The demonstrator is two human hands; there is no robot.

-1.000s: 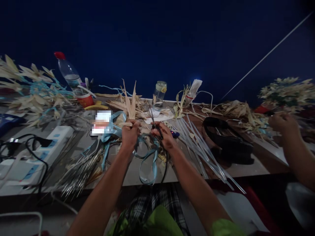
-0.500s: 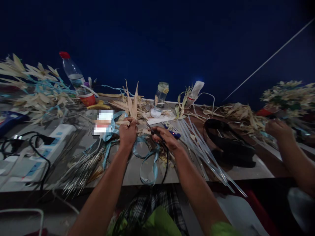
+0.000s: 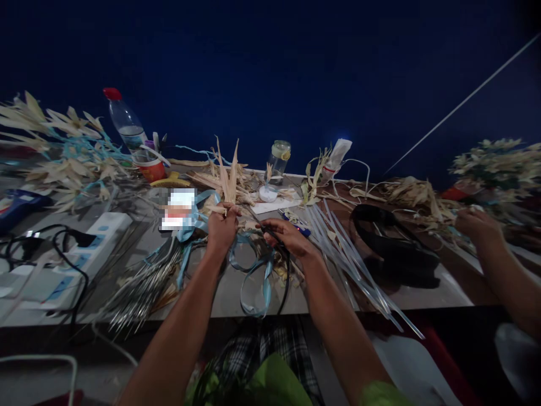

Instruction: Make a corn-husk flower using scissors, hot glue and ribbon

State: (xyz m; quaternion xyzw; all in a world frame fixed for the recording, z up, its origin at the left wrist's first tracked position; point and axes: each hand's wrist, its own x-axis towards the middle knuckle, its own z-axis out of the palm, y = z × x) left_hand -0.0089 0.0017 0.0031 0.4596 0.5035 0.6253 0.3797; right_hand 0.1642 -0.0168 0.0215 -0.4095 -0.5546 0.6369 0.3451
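My left hand (image 3: pixel 222 225) is closed in a pinch on a pale strip of dried corn husk (image 3: pixel 217 210). Tall pointed husk leaves (image 3: pixel 229 183) rise just behind those fingers; whether they are in the grip too, I cannot tell. My right hand (image 3: pixel 287 234) is closed around a slim corded tool (image 3: pixel 266 226), its thin metal tip angled toward my left hand and its black cord (image 3: pixel 287 282) hanging to the table edge. Loops of light blue ribbon (image 3: pixel 266 287) lie between my forearms. A small round white piece (image 3: pixel 267 194) sits beyond my hands.
Left are a power strip (image 3: pixel 101 234), a bundle of metal wires (image 3: pixel 146 293), a red cup (image 3: pixel 151 171) and a bottle (image 3: pixel 127 124). Clear tubes (image 3: pixel 355 259) and a black strap-like object (image 3: pixel 397 254) lie right. Another person's hand (image 3: pixel 479 223) works at far right. A jar (image 3: pixel 279 160) stands behind.
Both hands stay almost in place, with slight shifts of the fingers and of the corded tool. The other person's hand at the right has moved a little.
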